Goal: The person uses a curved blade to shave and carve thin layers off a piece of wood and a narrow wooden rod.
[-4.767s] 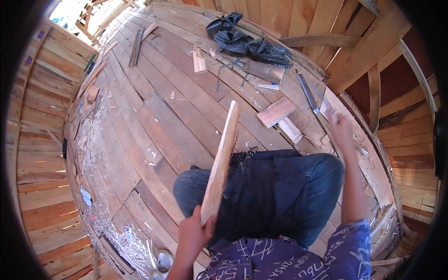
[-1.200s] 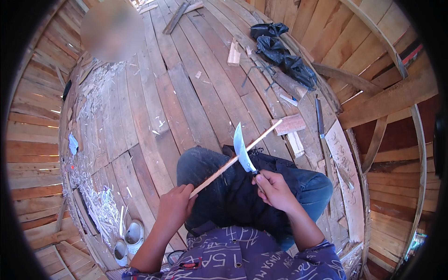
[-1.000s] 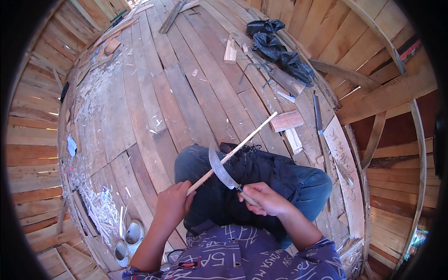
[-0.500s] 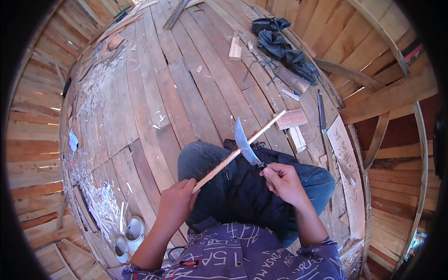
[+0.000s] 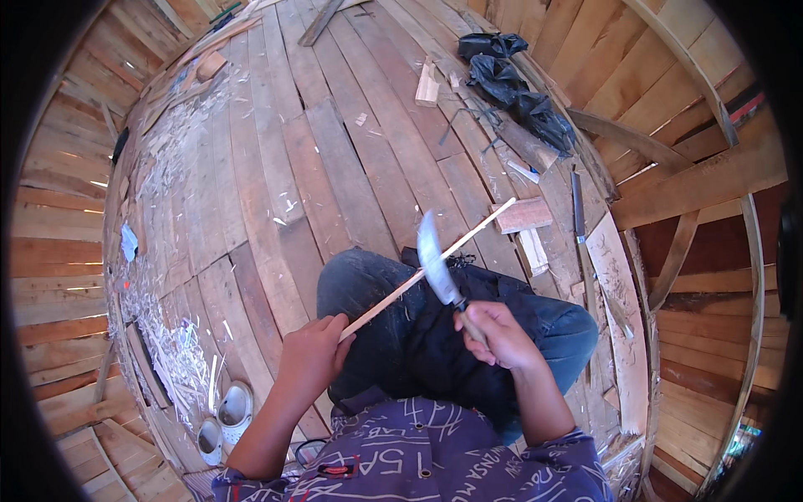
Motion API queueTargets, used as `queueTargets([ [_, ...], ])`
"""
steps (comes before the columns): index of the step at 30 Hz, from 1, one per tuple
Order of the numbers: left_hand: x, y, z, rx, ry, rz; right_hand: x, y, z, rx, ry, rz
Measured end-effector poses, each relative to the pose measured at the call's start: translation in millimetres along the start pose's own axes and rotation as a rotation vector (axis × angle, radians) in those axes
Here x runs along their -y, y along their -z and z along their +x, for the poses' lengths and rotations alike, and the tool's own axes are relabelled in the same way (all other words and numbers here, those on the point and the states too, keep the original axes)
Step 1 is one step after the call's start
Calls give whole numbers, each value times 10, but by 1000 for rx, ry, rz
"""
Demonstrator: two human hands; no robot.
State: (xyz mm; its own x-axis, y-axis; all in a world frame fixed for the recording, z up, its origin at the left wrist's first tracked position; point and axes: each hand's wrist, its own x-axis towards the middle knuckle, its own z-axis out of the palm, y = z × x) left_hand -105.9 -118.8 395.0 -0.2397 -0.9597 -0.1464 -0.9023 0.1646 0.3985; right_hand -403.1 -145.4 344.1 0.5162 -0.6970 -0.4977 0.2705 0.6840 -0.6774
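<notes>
A long, thin wooden stick (image 5: 386, 300) slants across my lap, its far tip up to the right above the floor. My left hand (image 5: 316, 353) is closed round its near end. In my right hand (image 5: 499, 334) is the handle of a knife (image 5: 434, 261) with a broad, slightly curved blade. The blade lies across the stick about midway along it and looks a little smeared by motion. Beneath both are my crossed legs in blue jeans (image 5: 360, 289), with dark cloth (image 5: 443, 339) between them.
White shavings (image 5: 180, 356) cover the plank floor (image 5: 322, 180) at left, near a pair of pale clogs (image 5: 235, 405). To the right lie a wood block (image 5: 524, 215), a dark-handled tool (image 5: 577, 207) and a long board (image 5: 620, 293). Black plastic bags (image 5: 523, 96) lie at the far right.
The knife has shifted slightly left and down along the stick, and my right hand has turned so more of the handle shows. The stick appears thinner, turned in my left hand.
</notes>
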Motion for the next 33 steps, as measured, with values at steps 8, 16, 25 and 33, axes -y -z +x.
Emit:
queueTargets([
  [8, 18, -8, -8, 17, -10, 25, 48, -186, 7, -309, 188, -395],
  [16, -19, -50, -17, 0, -11, 24, 202, 17, -54, -16, -64, -218],
  [25, 1, -10, 17, 13, 16, -7, -218, 108, 35, 311, -170, 292],
  [33, -15, 10, 8, 19, 17, 1, 77, -51, -23, -327, 217, -195],
])
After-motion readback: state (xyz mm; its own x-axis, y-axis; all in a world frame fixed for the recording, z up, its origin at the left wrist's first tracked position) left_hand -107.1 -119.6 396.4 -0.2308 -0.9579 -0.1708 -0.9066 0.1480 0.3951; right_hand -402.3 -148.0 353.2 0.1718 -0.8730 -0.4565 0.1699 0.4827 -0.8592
